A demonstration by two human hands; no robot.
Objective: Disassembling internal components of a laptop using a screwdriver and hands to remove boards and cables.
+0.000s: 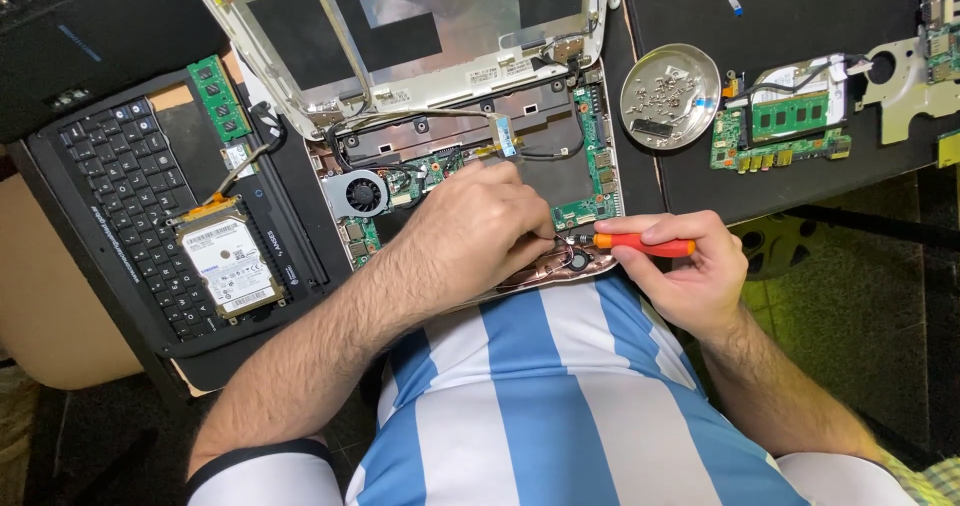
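Head view: my right hand (690, 276) is curled shut around a small screwdriver (640, 245), its smooth orange plastic handle pinched between thumb and forefinger, the thin metal shaft lying level and pointing left toward the near edge of the opened laptop base (590, 181). My left hand (480, 231) rests knuckles-up on that same base, fingers bent down onto the green circuit board; I cannot tell whether they grip anything beneath. The screwdriver's tip sits just beside my left fingers, at a glossy, copper-toned strip along the base's near right corner.

The base is a shallow plastic tray of bare boards, thin black cables and a round grey fan (362, 193) with curved blades at its left side. Its hinged lid (400, 26) stands beyond, foil-lined and matte grey.

On the dark table, near its far right part, a round, shiny metal dish (700, 71) holds small screws. Right of it lies a green board with a memory stick (790, 116). At the table's left edge, a black keyboard (120, 186) of square matte keys carries a flat metal hard drive (228, 259) with a white label.
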